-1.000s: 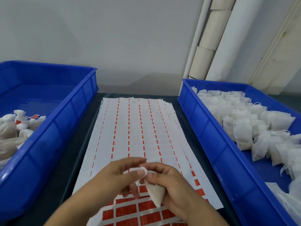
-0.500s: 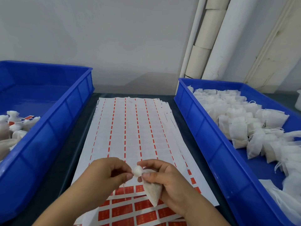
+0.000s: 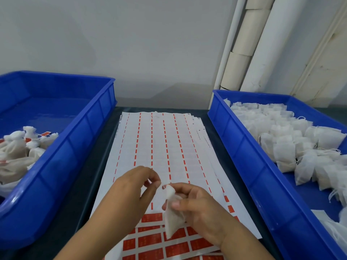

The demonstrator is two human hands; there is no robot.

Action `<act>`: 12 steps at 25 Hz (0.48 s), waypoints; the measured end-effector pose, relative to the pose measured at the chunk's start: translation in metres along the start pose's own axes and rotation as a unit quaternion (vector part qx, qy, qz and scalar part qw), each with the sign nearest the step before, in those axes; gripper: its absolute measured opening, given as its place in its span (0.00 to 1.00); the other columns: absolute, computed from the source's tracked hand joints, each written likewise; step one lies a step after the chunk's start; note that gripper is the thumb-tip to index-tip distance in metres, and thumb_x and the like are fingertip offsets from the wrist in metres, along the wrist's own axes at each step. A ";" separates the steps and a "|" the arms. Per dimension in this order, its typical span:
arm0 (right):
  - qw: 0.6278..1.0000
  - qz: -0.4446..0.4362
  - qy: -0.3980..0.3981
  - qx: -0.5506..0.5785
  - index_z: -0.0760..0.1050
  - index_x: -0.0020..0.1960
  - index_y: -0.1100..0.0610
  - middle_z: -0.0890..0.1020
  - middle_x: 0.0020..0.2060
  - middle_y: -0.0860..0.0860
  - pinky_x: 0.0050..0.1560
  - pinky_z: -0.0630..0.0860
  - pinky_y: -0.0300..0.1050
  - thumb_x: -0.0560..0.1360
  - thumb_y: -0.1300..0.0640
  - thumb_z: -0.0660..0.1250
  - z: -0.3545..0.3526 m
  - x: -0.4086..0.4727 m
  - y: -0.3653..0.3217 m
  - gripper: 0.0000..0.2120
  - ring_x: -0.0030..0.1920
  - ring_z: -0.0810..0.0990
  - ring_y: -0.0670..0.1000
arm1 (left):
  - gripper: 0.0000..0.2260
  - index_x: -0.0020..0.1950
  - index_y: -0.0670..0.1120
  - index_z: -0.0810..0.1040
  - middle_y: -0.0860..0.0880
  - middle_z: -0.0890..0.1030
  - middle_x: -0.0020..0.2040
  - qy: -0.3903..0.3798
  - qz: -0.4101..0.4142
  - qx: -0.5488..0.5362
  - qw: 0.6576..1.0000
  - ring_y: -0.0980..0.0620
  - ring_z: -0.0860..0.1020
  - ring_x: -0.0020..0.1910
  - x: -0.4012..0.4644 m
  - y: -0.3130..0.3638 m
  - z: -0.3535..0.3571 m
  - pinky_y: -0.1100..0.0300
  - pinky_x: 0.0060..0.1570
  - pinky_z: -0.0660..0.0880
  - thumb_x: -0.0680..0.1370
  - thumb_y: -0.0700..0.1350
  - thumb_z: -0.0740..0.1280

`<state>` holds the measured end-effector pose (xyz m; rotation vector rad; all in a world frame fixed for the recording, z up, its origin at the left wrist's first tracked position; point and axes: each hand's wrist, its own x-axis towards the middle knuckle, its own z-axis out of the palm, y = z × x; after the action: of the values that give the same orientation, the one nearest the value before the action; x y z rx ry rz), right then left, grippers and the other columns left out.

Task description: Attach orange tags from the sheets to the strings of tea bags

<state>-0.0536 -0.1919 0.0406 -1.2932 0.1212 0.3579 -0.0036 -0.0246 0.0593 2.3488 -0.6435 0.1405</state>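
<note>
tea bag [image 3: 173,218]: you've got it above the tag sheet [image 3: 165,147], long axis near upright, bunched top up, tip down
right hand [image 3: 199,209]: gripping the bag
left hand [image 3: 135,190]: fingertips pinched just beside the top, string too thin to tell

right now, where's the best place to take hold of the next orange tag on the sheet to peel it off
Pick a tag in the top remaining orange row of the sheet, at its far edge. Everything beyond is bare backing, so fingers can come in from that far side and lift a corner. The left hand is nearest; the right hand holds the tea bag.
</note>
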 end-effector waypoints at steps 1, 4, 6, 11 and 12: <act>1.000 -0.010 -0.003 -0.013 0.84 0.48 0.50 0.84 0.44 0.49 0.47 0.78 0.39 0.74 0.60 0.68 0.001 0.001 0.000 0.08 0.47 0.83 0.48 | 0.09 0.39 0.64 0.66 0.68 0.70 0.40 -0.001 -0.002 -0.008 1.000 0.66 0.73 0.40 0.000 0.001 0.001 0.77 0.34 0.68 0.77 0.53 0.62; 1.000 -0.022 0.013 -0.011 0.84 0.44 0.51 0.83 0.40 0.49 0.47 0.78 0.39 0.69 0.48 0.66 0.004 0.003 -0.004 0.11 0.44 0.82 0.48 | 0.09 0.39 0.64 0.66 0.67 0.72 0.38 -0.007 0.004 -0.012 1.000 0.65 0.74 0.39 0.003 0.004 0.002 0.79 0.34 0.68 0.77 0.53 0.63; 0.999 -0.032 0.005 -0.020 0.84 0.40 0.51 0.82 0.35 0.49 0.44 0.77 0.36 0.72 0.49 0.64 0.004 0.003 -0.006 0.11 0.39 0.81 0.46 | 0.09 0.40 0.65 0.66 0.68 0.71 0.38 0.002 0.016 -0.001 1.000 0.66 0.73 0.39 0.005 0.004 0.000 0.80 0.34 0.67 0.77 0.52 0.63; 0.998 -0.027 0.010 -0.055 0.83 0.36 0.52 0.81 0.33 0.51 0.45 0.75 0.38 0.78 0.63 0.58 -0.001 0.004 -0.004 0.19 0.38 0.80 0.45 | 0.06 0.45 0.64 0.68 0.68 0.70 0.38 0.011 0.034 0.005 0.999 0.66 0.73 0.40 0.004 0.000 -0.007 0.79 0.36 0.67 0.76 0.52 0.63; 0.998 -0.022 0.012 -0.056 0.83 0.36 0.52 0.81 0.33 0.51 0.44 0.76 0.37 0.78 0.63 0.58 -0.001 0.004 -0.004 0.19 0.37 0.80 0.45 | 0.06 0.45 0.64 0.68 0.69 0.70 0.38 0.011 0.038 0.006 0.999 0.66 0.73 0.40 0.003 0.000 -0.008 0.79 0.37 0.67 0.76 0.52 0.63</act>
<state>-0.0482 -0.1925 0.0429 -1.4090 0.0931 0.3145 -0.0003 -0.0202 0.0661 2.3314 -0.7227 0.2047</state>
